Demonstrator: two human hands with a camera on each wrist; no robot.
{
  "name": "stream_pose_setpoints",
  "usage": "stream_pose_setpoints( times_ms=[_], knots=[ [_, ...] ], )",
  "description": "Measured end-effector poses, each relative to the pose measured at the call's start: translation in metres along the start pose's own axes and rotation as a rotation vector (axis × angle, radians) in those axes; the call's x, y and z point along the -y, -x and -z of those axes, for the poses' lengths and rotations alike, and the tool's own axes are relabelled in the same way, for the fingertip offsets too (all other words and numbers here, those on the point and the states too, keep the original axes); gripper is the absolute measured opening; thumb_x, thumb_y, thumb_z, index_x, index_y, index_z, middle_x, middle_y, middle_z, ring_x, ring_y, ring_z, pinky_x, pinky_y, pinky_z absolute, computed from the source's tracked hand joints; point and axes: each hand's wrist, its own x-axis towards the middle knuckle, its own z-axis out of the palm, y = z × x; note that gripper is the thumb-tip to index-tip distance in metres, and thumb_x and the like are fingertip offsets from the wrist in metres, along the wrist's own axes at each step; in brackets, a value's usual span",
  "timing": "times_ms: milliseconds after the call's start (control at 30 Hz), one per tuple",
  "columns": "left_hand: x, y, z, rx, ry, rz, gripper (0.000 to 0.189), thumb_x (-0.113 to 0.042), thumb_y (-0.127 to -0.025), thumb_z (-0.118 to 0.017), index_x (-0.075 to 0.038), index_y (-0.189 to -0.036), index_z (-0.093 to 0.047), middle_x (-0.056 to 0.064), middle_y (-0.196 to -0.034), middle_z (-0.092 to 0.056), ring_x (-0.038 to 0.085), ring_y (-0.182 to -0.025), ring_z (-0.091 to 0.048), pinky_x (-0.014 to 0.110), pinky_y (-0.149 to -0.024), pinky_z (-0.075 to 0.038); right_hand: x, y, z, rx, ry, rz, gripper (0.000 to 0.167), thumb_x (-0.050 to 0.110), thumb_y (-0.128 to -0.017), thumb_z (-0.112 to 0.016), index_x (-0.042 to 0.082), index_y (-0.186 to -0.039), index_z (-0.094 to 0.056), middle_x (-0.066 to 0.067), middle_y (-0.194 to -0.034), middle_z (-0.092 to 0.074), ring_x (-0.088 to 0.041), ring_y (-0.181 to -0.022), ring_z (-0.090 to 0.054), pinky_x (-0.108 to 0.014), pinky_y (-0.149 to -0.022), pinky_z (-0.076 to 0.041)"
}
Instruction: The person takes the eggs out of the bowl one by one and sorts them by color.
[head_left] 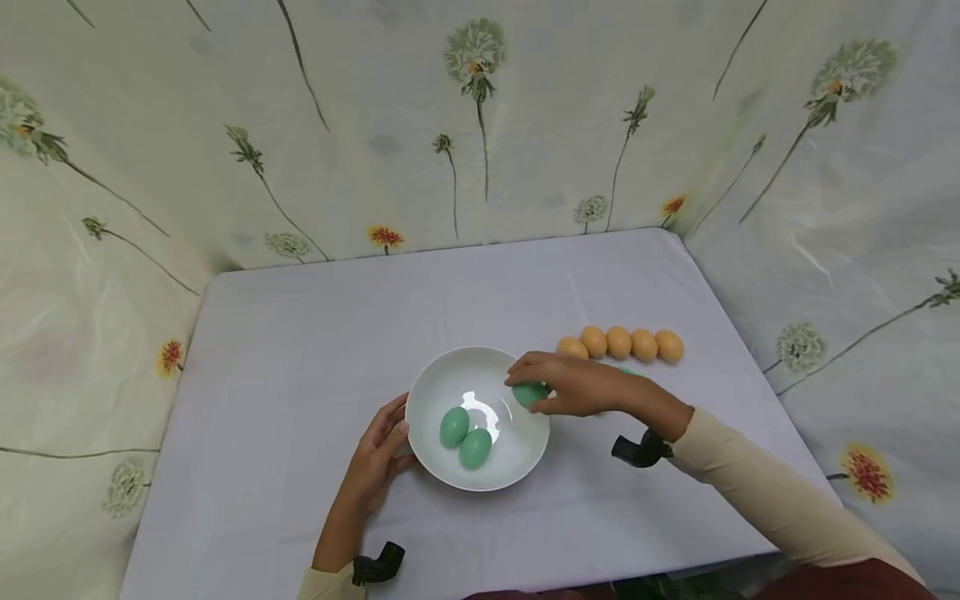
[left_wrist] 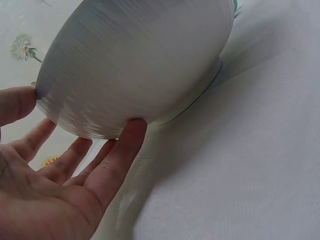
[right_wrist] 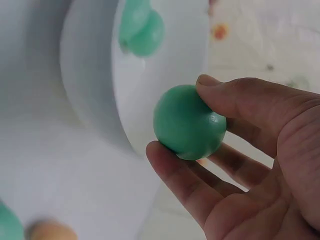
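A white bowl [head_left: 480,367] sits on the table, its glossy inside facing up. Against its left side my left hand [head_left: 375,458] holds it, thumb at the rim and fingertips on the outer wall [left_wrist: 135,65]. Inside lie two green eggs, one egg [head_left: 454,427] touching the other egg [head_left: 476,448]. My right hand [head_left: 566,383] pinches another green egg [right_wrist: 187,122] between thumb and fingers, over the right part of the rim. Partly behind that hand, a further green egg [head_left: 628,371] shows only a sliver.
A row of several orange-brown eggs [head_left: 618,342] stands to the right, beyond my right hand. The table wears a white cloth [head_left: 322,350]. Flower-printed sheets [head_left: 390,167] hang behind it and at both sides. Dark camera mounts [head_left: 642,450] are strapped at both wrists.
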Motion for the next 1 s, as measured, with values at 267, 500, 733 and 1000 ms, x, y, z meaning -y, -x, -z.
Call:
stream_pose_setpoints(
  times_ms=[267, 500, 733, 1000],
  knots=[
    [0.000, 0.001, 0.002, -0.005, -0.001, -0.002, 0.052, -0.027, -0.104, -0.055, -0.020, -0.152, -0.038, 0.011, -0.156, -0.039, 0.015, -0.120, -0.061, 0.039, -0.088, -0.058, -0.027, 0.047, 0.050, -0.164, 0.005, -0.114, 0.045, 0.006, -0.087, -0.075, 0.002, -0.131, -0.063, -0.013, -0.133, -0.060, -0.027, -0.113, -0.063, -0.030, -0.081, -0.059],
    [-0.001, 0.001, 0.002, -0.005, 0.010, 0.005, 0.051, -0.025, -0.104, -0.054, -0.019, -0.152, -0.038, 0.011, -0.156, -0.039, 0.014, -0.117, -0.062, 0.038, -0.086, -0.058, -0.066, 0.085, 0.054, -0.184, -0.053, -0.276, 0.044, 0.009, -0.090, -0.074, 0.004, -0.133, -0.061, -0.015, -0.135, -0.058, -0.031, -0.120, -0.058, -0.038, -0.087, -0.058],
    [0.000, 0.000, 0.001, 0.005, 0.004, 0.010, 0.050, -0.026, -0.104, -0.053, -0.021, -0.152, -0.038, 0.009, -0.157, -0.038, 0.013, -0.119, -0.061, 0.040, -0.088, -0.057, -0.093, 0.106, 0.044, -0.190, -0.033, -0.355, 0.042, 0.012, -0.092, -0.072, 0.004, -0.132, -0.062, -0.017, -0.133, -0.059, -0.032, -0.117, -0.059, -0.047, -0.091, -0.055],
    [0.001, 0.000, -0.003, 0.003, -0.004, 0.010, 0.052, -0.027, -0.104, -0.054, -0.019, -0.153, -0.036, 0.012, -0.157, -0.037, 0.016, -0.122, -0.060, 0.042, -0.090, -0.057, -0.112, 0.117, 0.037, -0.209, -0.045, -0.375, 0.046, 0.008, -0.090, -0.073, 0.001, -0.133, -0.060, -0.019, -0.136, -0.058, -0.038, -0.123, -0.057, -0.055, -0.096, -0.051]
  ],
)
